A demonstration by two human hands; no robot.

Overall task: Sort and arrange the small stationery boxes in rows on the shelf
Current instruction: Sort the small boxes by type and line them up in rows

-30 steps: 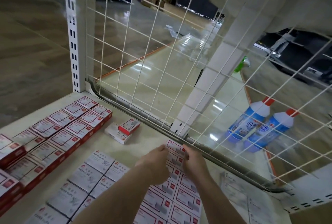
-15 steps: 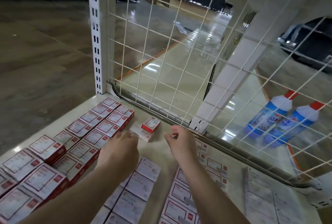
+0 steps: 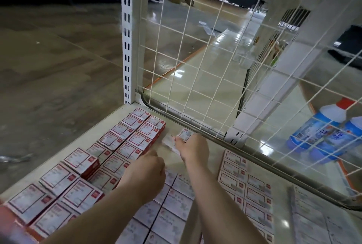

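Note:
Small red-and-white stationery boxes [image 3: 135, 140] lie in two rows along the left of the cream shelf [image 3: 211, 149]. White paper-clip boxes [image 3: 176, 202] fill the middle under my forearms, and flat red-trimmed boxes [image 3: 244, 183] lie in rows to the right. Two loose boxes [image 3: 184, 135] sit stacked near the back wire, blurred. My right hand [image 3: 193, 148] is on them, fingers curled at their edge. My left hand [image 3: 146, 173] hovers just left of them with fingers curled, holding nothing that I can see.
A white wire mesh panel [image 3: 195, 57] closes the shelf's back, and a slotted upright post [image 3: 128, 47] stands at the back left corner. Two blue bottles with red caps [image 3: 321, 132] lie behind the mesh at right. White flat packs [image 3: 317, 222] lie at the shelf's right end.
Both hands left the flat boxes on the right and moved left toward the two loose boxes; my right hand now reaches them. The view has panned left.

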